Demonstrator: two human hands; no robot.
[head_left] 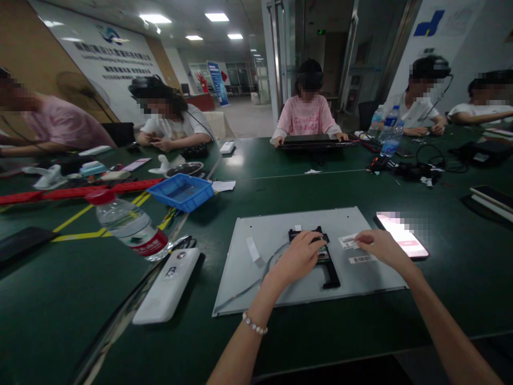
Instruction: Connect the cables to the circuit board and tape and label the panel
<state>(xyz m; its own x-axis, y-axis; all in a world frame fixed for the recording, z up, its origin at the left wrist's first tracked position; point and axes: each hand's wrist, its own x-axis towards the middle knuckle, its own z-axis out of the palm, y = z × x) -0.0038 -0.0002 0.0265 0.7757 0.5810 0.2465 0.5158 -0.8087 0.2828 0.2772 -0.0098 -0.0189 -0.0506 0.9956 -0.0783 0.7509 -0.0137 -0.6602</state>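
Note:
A flat pale grey panel (296,294) lies on the table in front of me. On it sits a black plastic bracket (331,272) with a small green circuit board (321,255) inside, partly covered by my hand. My left hand (300,255) reaches over the bracket, its fingers bent and closed on the upper part; the fingertips are partly hidden. My right hand (379,246) pinches the right edge of a white printed label (348,241) at the panel's right side. Just below that label is a barcode sticker (360,259). A grey cable (244,291) runs across the panel's left part.
A lit phone (403,235) lies right of the panel. To the left are a white power bank (168,286), a tilted water bottle (130,227) and a blue tray (182,192). Several people sit around the table; one opposite holds a dark flat panel (312,141).

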